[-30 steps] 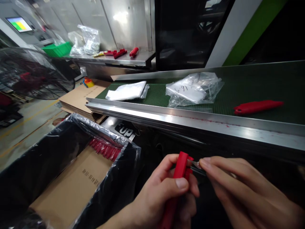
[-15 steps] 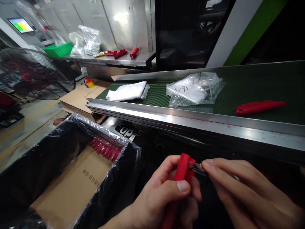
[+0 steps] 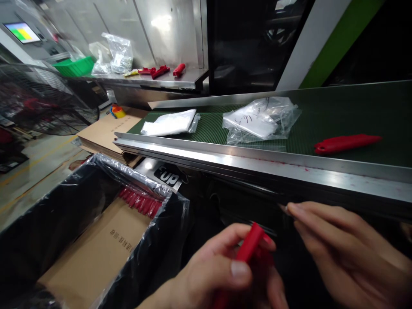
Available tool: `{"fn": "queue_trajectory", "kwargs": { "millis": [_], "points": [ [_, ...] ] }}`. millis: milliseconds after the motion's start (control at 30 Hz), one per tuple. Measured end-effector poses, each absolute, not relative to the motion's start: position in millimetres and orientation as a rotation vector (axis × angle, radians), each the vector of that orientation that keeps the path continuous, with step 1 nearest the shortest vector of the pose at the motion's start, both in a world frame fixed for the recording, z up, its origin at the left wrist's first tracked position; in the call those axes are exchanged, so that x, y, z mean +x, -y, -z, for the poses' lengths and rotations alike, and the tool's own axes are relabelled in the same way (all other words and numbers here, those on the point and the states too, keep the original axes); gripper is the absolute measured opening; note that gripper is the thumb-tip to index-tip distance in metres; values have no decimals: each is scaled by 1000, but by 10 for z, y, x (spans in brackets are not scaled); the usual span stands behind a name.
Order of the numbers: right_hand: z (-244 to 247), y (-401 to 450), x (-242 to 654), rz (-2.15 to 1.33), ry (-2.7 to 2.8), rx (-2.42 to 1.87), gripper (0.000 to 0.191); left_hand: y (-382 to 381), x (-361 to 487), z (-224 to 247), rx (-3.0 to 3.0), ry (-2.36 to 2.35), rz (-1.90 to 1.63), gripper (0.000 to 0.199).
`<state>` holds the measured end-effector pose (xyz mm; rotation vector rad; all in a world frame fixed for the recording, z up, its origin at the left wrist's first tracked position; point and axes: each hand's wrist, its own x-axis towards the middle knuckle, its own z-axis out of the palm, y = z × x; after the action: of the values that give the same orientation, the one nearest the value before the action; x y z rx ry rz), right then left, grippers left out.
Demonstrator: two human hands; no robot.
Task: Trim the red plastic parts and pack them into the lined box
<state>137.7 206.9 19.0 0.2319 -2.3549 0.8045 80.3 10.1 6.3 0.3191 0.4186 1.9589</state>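
My left hand (image 3: 222, 266) is closed round a red plastic part (image 3: 251, 244), thumb on its near face. The part is held tilted, its upper end clear of my fingers, and its lower length is partly hidden by my hand. To the right, my right hand (image 3: 341, 244) pinches a small thin blade (image 3: 283, 208) between thumb and fingertips; most of it is hidden or blurred. The blade is apart from the red part. Another red plastic part (image 3: 347, 143) lies on the green conveyor belt (image 3: 212, 126), beyond my right hand.
A metal rail (image 3: 238, 161) edges the belt, with two plastic bags (image 3: 170, 122) on it. At left stands a black-lined box (image 3: 25, 244) holding cardboard (image 3: 106, 244) and several red parts (image 3: 140, 201). Behind are a fan (image 3: 48, 101), a cardboard stack (image 3: 106, 131) and a metal shelf (image 3: 183, 81).
My right hand has drawn the blade away from the red part, up and to the right. My left hand has lowered slightly and tilted the part to the right.
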Motion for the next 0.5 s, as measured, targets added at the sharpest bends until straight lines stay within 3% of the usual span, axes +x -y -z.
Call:
{"fn": "queue_trajectory", "kwargs": {
  "millis": [167, 500],
  "points": [
    [-173, -2101, 1442, -753, 2448, 524, 51, -91, 780, 40, 136, -368, -1938, 45],
    [-223, -2074, 1342, -596, 2397, 599, 32, -21, 741, 158, -51, -299, -1789, 45]
  ]
}}
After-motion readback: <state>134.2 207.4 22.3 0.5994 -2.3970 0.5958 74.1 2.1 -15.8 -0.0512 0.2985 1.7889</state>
